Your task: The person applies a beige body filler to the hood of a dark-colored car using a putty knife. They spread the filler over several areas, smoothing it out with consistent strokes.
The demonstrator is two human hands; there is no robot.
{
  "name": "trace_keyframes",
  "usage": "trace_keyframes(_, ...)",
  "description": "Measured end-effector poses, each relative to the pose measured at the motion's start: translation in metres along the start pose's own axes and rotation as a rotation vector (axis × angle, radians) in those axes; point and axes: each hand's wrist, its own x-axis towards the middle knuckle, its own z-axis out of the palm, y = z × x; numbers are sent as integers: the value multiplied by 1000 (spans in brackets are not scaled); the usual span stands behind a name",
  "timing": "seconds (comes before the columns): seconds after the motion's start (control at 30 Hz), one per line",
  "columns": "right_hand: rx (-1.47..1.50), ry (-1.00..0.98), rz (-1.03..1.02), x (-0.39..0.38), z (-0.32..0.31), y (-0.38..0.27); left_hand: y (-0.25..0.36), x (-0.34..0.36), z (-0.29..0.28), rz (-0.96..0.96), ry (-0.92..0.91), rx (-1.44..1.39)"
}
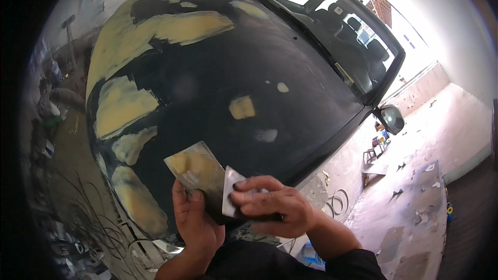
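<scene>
My left hand (196,218) grips a flat, thin filler plate (210,176) from below, with the thumb on its near edge. A smear of yellow body filler (188,165) lies on that plate. In my right hand (280,205) is a pale, flat putty spreader (228,193), pinched between fingers and thumb. Its blade stands close against the plate's right edge; whether they touch I cannot tell. Both hands are above the near edge of a dark car hood (197,93). Yellow filler patches (127,106) cover parts of the hood, mostly along its left side, with a small square patch (242,108) near the middle.
The windshield (337,31) rises at the far right, with a side mirror (391,118) jutting out beside it. Loose cables (88,212) and clutter lie on the floor at left. At right, a coiled hose (338,202) and a small stand (373,168) are on the floor.
</scene>
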Motion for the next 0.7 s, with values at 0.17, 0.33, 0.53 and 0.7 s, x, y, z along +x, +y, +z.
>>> trace_keyframes(0.17, -540, -105, 375, -6, -33, 12, 18, 4, -11, 104, -67, 52)
trace_keyframes(0.33, -859, 9, 686, 30, -88, 72, 9, 11, -52, 138, 1, 149)
trace_keyframes(0.53, -859, -191, 779, 89, -82, 116, -1, 10, -78, 109, -7, 169)
trace_keyframes(0.7, -837, -259, 790, 83, -45, 91, -1, 11, -76, 87, -12, 166)
